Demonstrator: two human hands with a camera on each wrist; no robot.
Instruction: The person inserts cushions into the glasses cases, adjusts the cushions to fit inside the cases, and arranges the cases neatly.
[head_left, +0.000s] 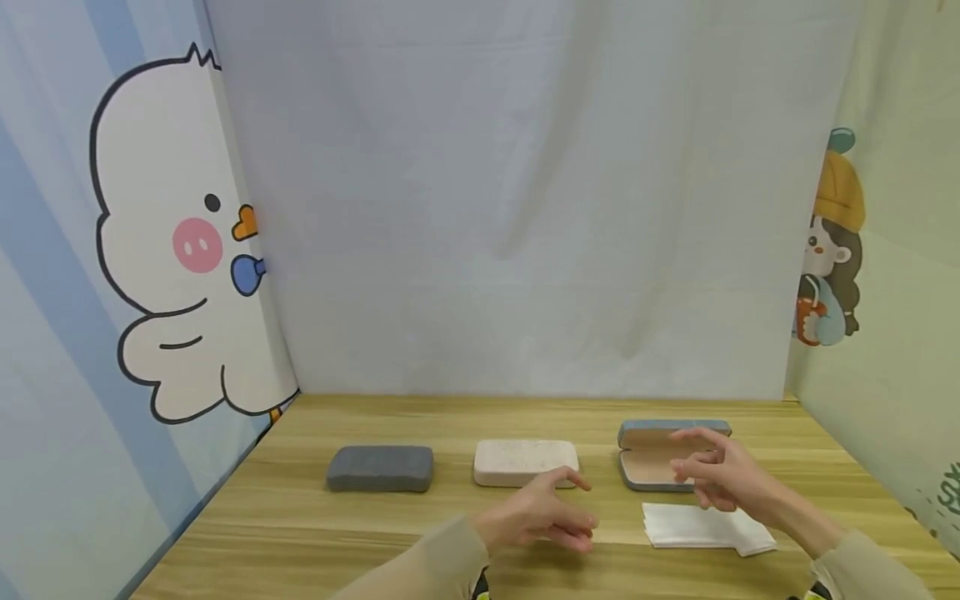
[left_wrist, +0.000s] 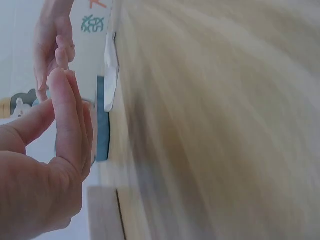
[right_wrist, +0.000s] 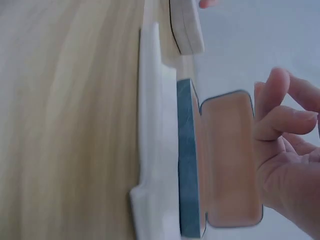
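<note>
On the right of the table a blue glasses case (head_left: 654,467) lies with its lid up, its beige lining showing. My right hand (head_left: 731,477) hovers in front of it, fingers loosely bent and holding nothing; it hides part of the case. Just in front lies a folded white cloth (head_left: 701,528), below that hand. My left hand (head_left: 542,515) is over the table before the closed white glasses case (head_left: 517,460), its fingers relaxed with nothing in them. In the right wrist view the raised lid (right_wrist: 231,160) stands beside the right hand (right_wrist: 290,135).
Farther left on the wooden table (head_left: 300,542) sits a closed dark grey glasses case (head_left: 381,468), in a row with the others. A plain pale curtain (head_left: 510,208) hangs at the table's back edge, and printed cartoon panels flank both sides.
</note>
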